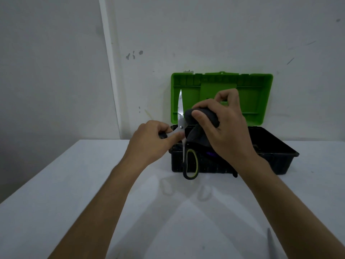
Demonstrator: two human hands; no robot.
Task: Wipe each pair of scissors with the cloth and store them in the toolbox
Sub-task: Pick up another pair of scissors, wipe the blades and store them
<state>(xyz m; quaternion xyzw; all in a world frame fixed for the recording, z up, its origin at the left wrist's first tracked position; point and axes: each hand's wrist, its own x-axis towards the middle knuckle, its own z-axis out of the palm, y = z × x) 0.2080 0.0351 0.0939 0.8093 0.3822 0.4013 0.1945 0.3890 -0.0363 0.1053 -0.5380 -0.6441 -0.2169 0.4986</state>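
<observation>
Gripping scissors, blade upright: left hand | right hand clutches cloth

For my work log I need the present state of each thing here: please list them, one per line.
Toolbox: open, green lid upright.
Scissors: open, one blade pointing up.
Dark cloth: bunched beside the blade.
Left hand: grips one scissor handle.
Right hand: grips the cloth.

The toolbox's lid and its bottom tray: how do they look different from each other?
The lid is bright green and stands upright, open against the wall; the tray is black and sits flat on the table. The lid's ribbed inside is plain to see; the tray's inside is too dark to read. Both are the same width, joined at the back.
</observation>
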